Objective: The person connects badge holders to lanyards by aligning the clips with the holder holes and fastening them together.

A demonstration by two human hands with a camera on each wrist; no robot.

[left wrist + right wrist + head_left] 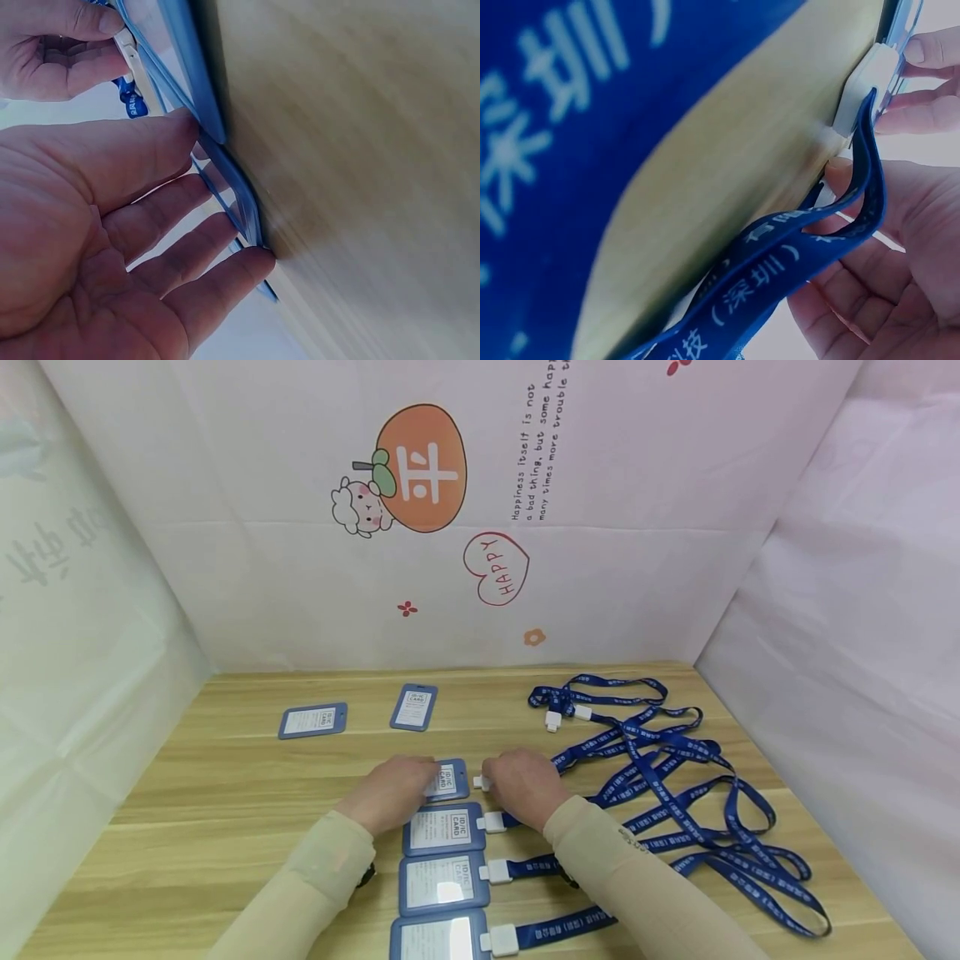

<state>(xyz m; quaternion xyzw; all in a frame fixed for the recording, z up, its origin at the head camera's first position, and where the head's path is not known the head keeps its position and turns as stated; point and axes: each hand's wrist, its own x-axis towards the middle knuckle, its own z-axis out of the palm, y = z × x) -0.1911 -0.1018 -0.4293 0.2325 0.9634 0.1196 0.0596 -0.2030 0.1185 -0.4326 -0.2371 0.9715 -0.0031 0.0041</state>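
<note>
My left hand [393, 789] holds a blue-framed ID card holder [453, 779] flat on the table, thumb on one edge and fingertips on the opposite one. In the left wrist view, the holder [244, 191] stands between those fingers. Just right of it, my right hand [525, 785] pinches the white clip [481, 782] of a blue lanyard, a small gap from the holder's slotted end. The right wrist view shows the clip [826, 195] partly hidden by the thumb and strap. Nearer me lie three card holders [445, 829] in a column, each with a white lanyard clip [492, 822] at its right end.
Two loose card holders, one at the left [312, 721] and one upright [413, 707], lie towards the back. Tangled blue lanyards [675, 810] spread over the right side, with loose white clips [552, 720] at the back. White printed sheets [300, 593] wall the wooden table [225, 827].
</note>
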